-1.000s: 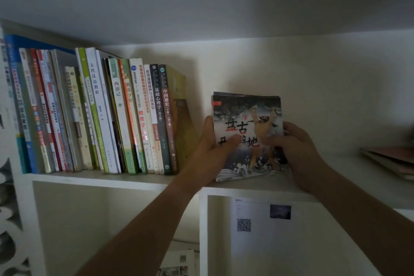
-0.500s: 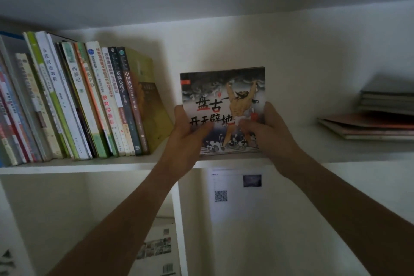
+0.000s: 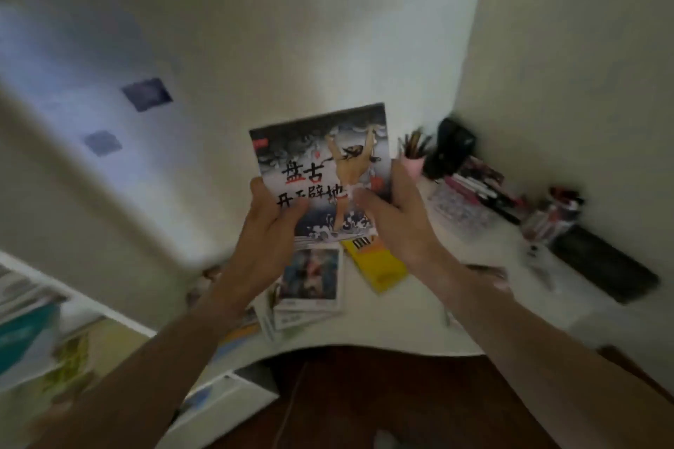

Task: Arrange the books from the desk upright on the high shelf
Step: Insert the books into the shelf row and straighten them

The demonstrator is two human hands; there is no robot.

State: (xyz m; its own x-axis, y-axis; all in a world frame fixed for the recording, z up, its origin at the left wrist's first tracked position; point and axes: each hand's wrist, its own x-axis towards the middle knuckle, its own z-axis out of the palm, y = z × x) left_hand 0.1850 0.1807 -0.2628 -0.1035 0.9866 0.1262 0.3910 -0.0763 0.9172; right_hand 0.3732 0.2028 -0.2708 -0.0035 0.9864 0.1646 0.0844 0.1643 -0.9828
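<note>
Both my hands hold a dark picture book (image 3: 321,164) with red and black Chinese title, cover facing me, above the white desk (image 3: 419,317). My left hand (image 3: 271,226) grips its lower left edge, thumb on the cover. My right hand (image 3: 397,219) grips its lower right edge, thumb across the cover. On the desk under it lie a yellow book (image 3: 379,262) and a loose pile of thin picture books (image 3: 310,277). The high shelf is out of view.
A pink pen cup (image 3: 414,162), a black object (image 3: 452,149), pens (image 3: 481,189) and a flat black case (image 3: 605,262) line the desk's right side by the wall. Blurred books on a lower shelf (image 3: 29,332) show at the left.
The view has swung from the high shelf down to the desk. The dark book, which stood on the shelf between my hands, is now held above the desk.
</note>
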